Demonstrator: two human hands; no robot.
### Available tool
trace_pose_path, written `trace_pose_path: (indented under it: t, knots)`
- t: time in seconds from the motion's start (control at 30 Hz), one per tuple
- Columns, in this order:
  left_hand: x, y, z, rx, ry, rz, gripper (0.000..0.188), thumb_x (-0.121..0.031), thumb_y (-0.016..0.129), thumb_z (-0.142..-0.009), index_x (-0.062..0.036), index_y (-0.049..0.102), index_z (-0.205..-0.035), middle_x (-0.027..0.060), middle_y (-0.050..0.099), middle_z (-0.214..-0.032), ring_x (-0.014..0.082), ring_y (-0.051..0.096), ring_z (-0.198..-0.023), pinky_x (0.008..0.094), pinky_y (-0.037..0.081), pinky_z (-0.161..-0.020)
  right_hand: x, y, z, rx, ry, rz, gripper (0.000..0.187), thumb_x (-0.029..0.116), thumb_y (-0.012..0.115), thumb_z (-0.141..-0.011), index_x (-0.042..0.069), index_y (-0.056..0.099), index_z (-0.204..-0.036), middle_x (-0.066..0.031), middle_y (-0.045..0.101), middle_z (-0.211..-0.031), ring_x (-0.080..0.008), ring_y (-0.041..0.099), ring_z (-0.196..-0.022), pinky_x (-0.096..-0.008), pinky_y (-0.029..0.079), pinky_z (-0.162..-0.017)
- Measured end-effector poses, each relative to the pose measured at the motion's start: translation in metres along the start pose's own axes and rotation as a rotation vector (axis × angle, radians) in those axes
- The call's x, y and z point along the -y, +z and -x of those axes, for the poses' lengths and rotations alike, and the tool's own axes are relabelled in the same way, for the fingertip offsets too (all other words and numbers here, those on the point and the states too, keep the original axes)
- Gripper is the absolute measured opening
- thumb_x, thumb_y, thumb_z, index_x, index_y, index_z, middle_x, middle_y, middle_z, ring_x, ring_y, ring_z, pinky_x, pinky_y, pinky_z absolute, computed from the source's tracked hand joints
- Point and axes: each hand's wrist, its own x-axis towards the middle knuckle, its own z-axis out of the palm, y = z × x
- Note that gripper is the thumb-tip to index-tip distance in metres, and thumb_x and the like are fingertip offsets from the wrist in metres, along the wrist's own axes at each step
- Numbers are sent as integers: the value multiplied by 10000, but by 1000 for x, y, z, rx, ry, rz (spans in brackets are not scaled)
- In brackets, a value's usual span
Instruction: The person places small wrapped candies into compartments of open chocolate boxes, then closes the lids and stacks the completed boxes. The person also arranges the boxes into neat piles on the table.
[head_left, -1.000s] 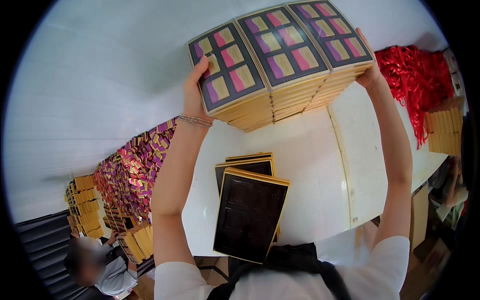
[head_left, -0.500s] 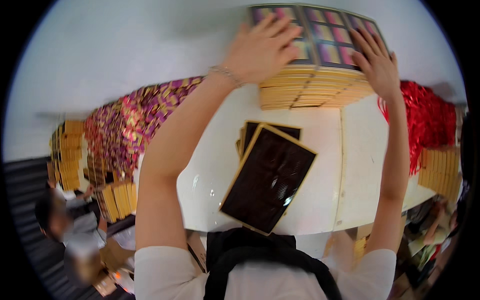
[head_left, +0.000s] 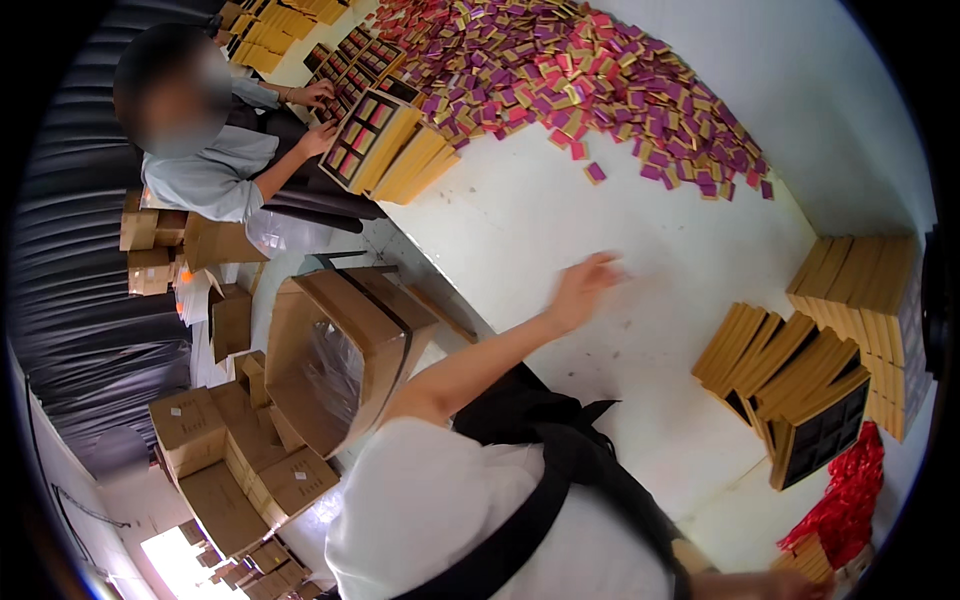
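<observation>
My left hand [head_left: 585,292] is over the white table [head_left: 540,215], blurred by motion. Its fingers look stretched out, with nothing seen in them. At the lower right edge is my right hand [head_left: 802,584], beside a few gold-edged boxes [head_left: 806,556] and a heap of shiny red ribbons [head_left: 845,495]; its fingers are too small and cut off to read. Right of my left hand, several gold-edged boxes [head_left: 775,365] lean in rows, one showing a black compartment tray [head_left: 828,425]. Behind them, against the wall, rises a neat stack of similar boxes [head_left: 865,300].
A large heap of small purple, pink and gold pieces [head_left: 600,90] spreads along the table's far side. To the left, a co-worker [head_left: 215,165] handles filled boxes [head_left: 360,140]. An open carton [head_left: 330,300] with clear plastic stands by the table edge, near stacked cartons [head_left: 230,450].
The view has swung left. Both my hands have come off the stacked filled boxes. My left hand is now over bare table, and my right hand is low at the right edge.
</observation>
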Motion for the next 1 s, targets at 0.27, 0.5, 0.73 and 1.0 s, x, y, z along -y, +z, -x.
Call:
trace_pose_path:
  t: [0.27,0.5,0.73,1.0]
  knots:
    - [19,-487,-18,-979,-296,16,246,-251,541,-891,-49,620,-1007,44,647,-873,127,602,-737,257,437,-576,115,363,249,797,1446,-652,673,441,478,-961,51,268,-1468,-147,404,-1446,-278,417,-1321,-458,394,-1039]
    - [20,-521,-171,-282,-390,195,402,-349,520,-944,-71,542,-1234,63,613,-1136,161,593,-982,273,475,-785,228,553,308,1051,1212,-559,1017,370,707,-838,18,40,-1520,-191,126,-1572,-314,136,-1455,-455,160,-1162]
    - [59,-484,-140,-134,-521,346,480,-388,494,-966,-62,460,-1317,70,551,-1238,166,539,-1091,291,451,-879,256,579,332,1051,810,-223,954,228,725,-795,-6,122,-1497,-347,75,-1510,-506,100,-1412,-514,185,-1143]
    - [94,-271,-35,397,-836,674,576,-433,463,-991,-51,367,-1412,79,481,-1355,173,477,-1216,311,422,-986,196,370,308,963,816,-193,827,192,652,-864,15,161,-1506,-328,68,-1536,-478,108,-1434,-461,162,-1157]
